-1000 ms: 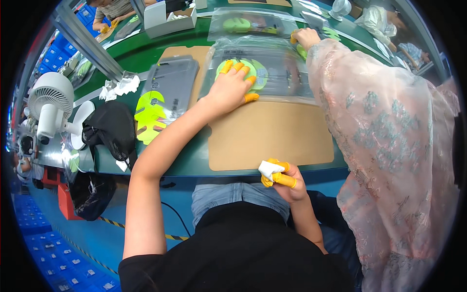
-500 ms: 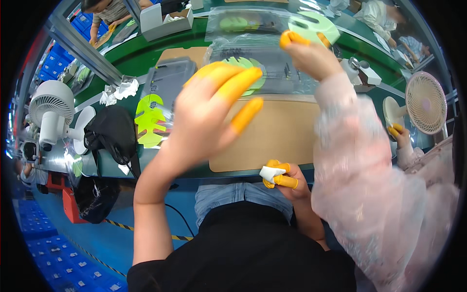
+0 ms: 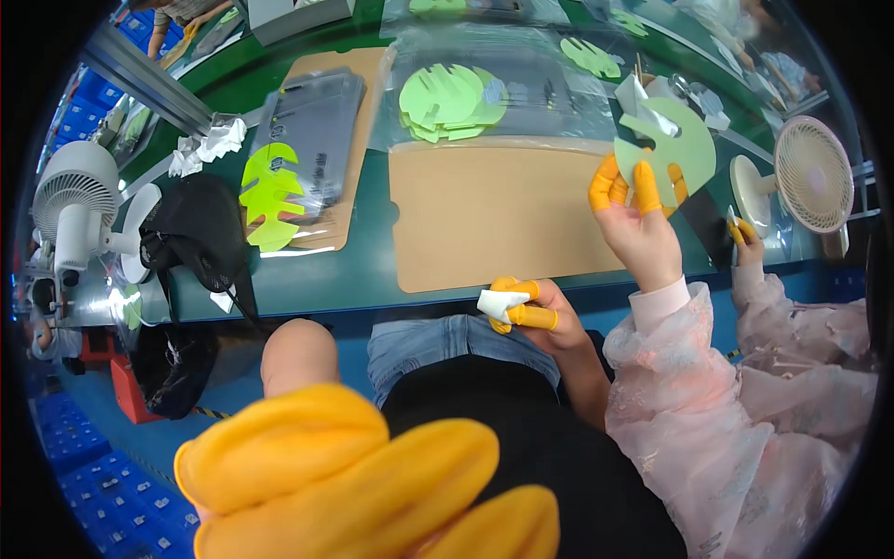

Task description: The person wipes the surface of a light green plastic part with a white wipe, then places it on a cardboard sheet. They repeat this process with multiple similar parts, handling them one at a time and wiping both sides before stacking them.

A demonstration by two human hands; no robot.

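Observation:
My left hand [image 3: 368, 480] is raised very close to the view, large at the bottom. Yellow finger cots cover its stretched fingers, and nothing shows in them. By the table's front edge, my right hand [image 3: 531, 309], also in yellow finger cots, pinches a folded white wipe [image 3: 500, 303]. Beyond it a brown cardboard sheet [image 3: 503, 214] lies flat on the green table. A stack of light green slotted cutouts [image 3: 438, 104] rests on a grey plastic-covered panel [image 3: 540, 102] behind the cardboard.
At right a co-worker's hand [image 3: 643, 228] holds a green slotted cutout [image 3: 689, 154]. Left of the cardboard lie a bright green cutout [image 3: 270, 197] and a dark grey panel [image 3: 312, 130]. A black bag [image 3: 200, 238] and white fan [image 3: 79, 200] stand left; another fan [image 3: 813, 174] stands right.
My left hand has come back from over the table toward the view. The co-worker's hand has brought the green cutout down and right from the back. My right hand still holds the wipe.

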